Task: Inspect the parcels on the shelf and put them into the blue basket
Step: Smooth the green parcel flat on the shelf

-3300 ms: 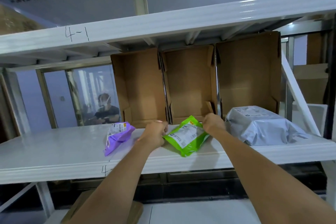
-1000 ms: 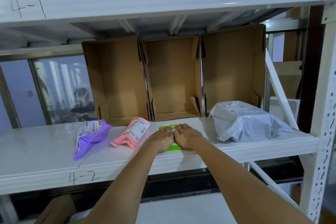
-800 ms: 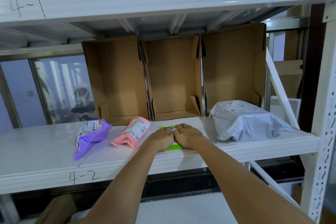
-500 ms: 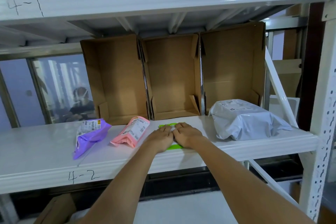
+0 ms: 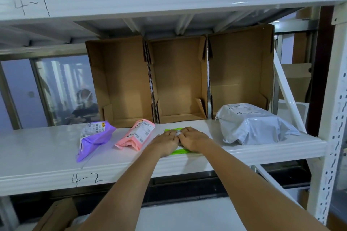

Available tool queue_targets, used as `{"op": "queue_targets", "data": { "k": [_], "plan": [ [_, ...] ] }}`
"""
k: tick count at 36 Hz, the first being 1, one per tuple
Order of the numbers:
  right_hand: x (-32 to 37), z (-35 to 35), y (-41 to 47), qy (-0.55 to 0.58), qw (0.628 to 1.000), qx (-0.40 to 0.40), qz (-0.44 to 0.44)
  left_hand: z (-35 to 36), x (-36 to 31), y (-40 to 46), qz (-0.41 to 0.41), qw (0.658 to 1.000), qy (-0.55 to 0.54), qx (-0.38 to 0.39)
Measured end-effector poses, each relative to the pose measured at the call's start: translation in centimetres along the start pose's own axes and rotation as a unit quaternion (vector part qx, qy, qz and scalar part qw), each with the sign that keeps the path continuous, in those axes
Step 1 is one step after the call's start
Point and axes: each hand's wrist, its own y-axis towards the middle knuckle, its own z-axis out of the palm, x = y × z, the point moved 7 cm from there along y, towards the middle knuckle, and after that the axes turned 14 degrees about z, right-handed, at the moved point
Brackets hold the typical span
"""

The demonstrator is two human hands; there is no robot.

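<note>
Both hands lie side by side, palms down, on the green parcel (image 5: 178, 151) at the front of the white shelf (image 5: 41, 157), which bears the handwritten mark "4-2" on its front edge. The left hand (image 5: 166, 141) and the right hand (image 5: 192, 139) touch along their inner edges, fingers stretched forward and laid flat over the parcel's white label, so they press on it rather than curl round it; whether any fingertip hooks the far edge cannot be told. Only thin strips of green show: one beyond the fingertips and one under the wrists at the shelf's lip. Just left of the left hand lies the pink parcel (image 5: 138, 135), label up, its near corner close to the left wrist but apart from it. Further left, beyond the pink one, the purple parcel (image 5: 93, 137) lies slanted with its tail pointing toward the shelf's front. To the right of the right hand, with a stretch of bare shelf between, sits the bulky grey parcel (image 5: 253, 125), well apart from the grip. Behind the hands three open cardboard boxes (image 5: 178, 80) stand on end against the back of the shelf, the middle one straight beyond the fingertips. Above them runs the upper beam (image 5: 169, 0) marked "4-1". The blue basket does not show in this view.
</note>
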Motion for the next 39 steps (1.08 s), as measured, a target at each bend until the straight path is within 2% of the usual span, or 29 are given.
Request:
{"op": "queue_targets", "data": {
  "k": [5,7,9,12,15,17,23,32,39],
  "plan": [
    [-0.7,-1.4,0.2,-0.023,0.999,0.007,0.023,0.0,1.2,0.0,-0.026,0.999,0.015,0.019],
    [-0.9,-2.6,0.3,-0.050,0.998,-0.029,0.030,-0.7,1.7,-0.1,-0.049,0.998,0.037,0.011],
    [-0.9,-3.8,0.4,-0.052,0.994,-0.089,0.029,-1.9,1.6,-0.4,-0.067,0.996,0.041,-0.029],
    [0.0,-4.4,0.3,0.025,0.990,-0.141,-0.006,-2.4,0.6,-0.7,-0.057,0.995,0.004,-0.088],
    [1.1,-3.1,0.0,0.117,0.991,-0.058,-0.030,-0.5,-0.5,-0.6,-0.052,0.996,0.024,-0.075],
    [1.5,-1.6,-0.3,0.109,0.994,-0.012,-0.025,0.4,-0.6,-1.1,-0.071,0.995,0.030,-0.065],
    [0.6,-0.6,0.4,0.092,0.995,0.030,-0.029,1.0,-0.5,-1.1,-0.056,0.997,0.019,-0.053],
    [0.9,-0.6,0.7,0.051,0.996,0.057,-0.047,0.8,-1.1,-3.3,-0.060,0.998,0.005,-0.011],
    [0.7,-0.4,0.7,0.062,0.997,0.033,-0.042,0.7,-1.2,-3.6,-0.069,0.997,0.002,0.017]
  ]
}}
